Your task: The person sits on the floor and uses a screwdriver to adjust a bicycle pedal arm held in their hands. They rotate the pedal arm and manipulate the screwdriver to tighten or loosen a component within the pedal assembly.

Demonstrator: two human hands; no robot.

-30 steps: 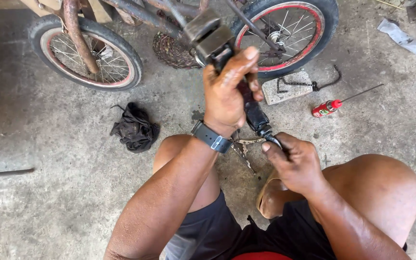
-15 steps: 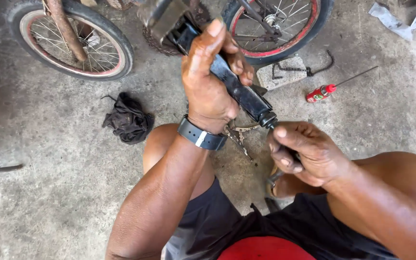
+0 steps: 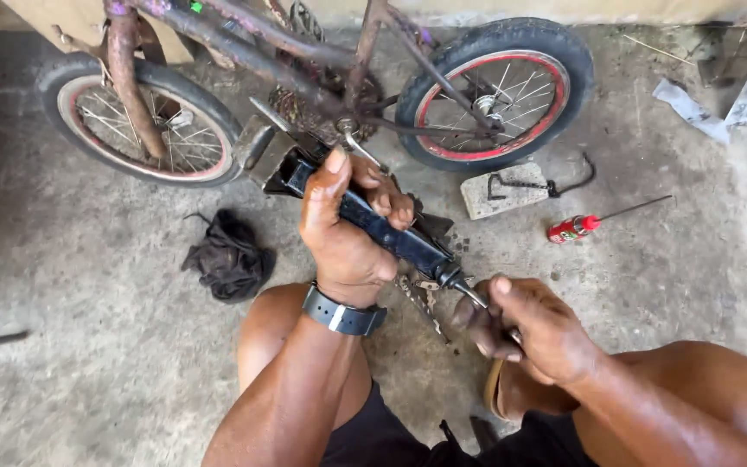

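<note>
My left hand (image 3: 347,229) grips a black tubular tool (image 3: 386,232), like a grease gun or pump, that points from a grey block at its far end toward me. My right hand (image 3: 533,329) is closed around the thin metal rod (image 3: 470,292) sticking out of the tool's near end. A small rusty bicycle (image 3: 304,65) lies just beyond the tool, with its chainring (image 3: 304,104) near the tool's far end. I wear a dark watch (image 3: 343,313) on the left wrist. My bare knees frame the bottom of the view.
A dark rag (image 3: 228,258) lies on the concrete floor at the left. A red spray can with a long straw (image 3: 577,227) and a concrete block (image 3: 503,190) with a chain piece lie to the right. Scraps lie at the top right.
The view has tilted up, showing more of the bicycle. The tool has swung lower and more level. My right hand has slid outward along the rod, away from the tool body.
</note>
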